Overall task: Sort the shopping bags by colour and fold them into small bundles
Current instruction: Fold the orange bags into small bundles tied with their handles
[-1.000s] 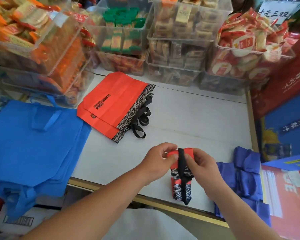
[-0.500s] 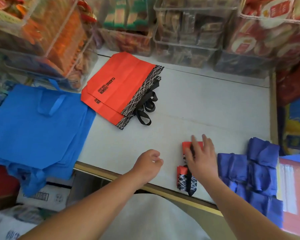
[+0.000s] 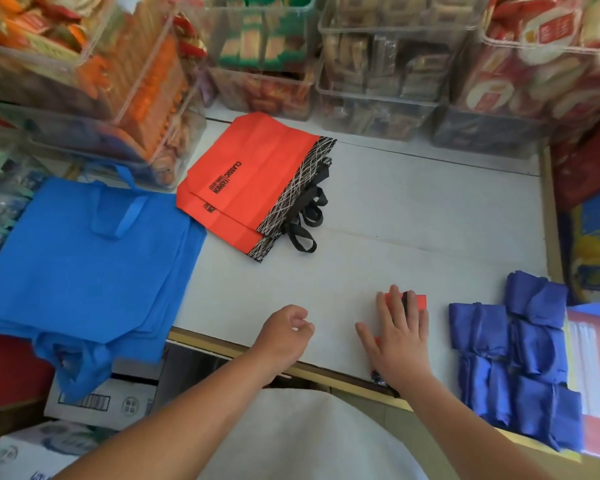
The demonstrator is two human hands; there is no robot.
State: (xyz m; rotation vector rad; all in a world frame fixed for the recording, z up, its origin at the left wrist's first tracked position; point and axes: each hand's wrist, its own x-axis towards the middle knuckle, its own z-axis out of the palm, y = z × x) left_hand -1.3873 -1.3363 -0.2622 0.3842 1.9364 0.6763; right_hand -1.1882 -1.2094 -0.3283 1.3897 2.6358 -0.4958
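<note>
Right hand (image 3: 397,337) presses the red bundle (image 3: 418,301) on the table (image 3: 395,220).
Its fingers lie straight and a little spread on the bundle, and the red end shows beyond the fingertips. The left hand (image 3: 284,332) has loosely curled fingers and holds nothing.

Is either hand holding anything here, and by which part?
Nothing is held. The right hand lies flat on top of the red bundle; the left hand is loosely curled and empty.
</note>
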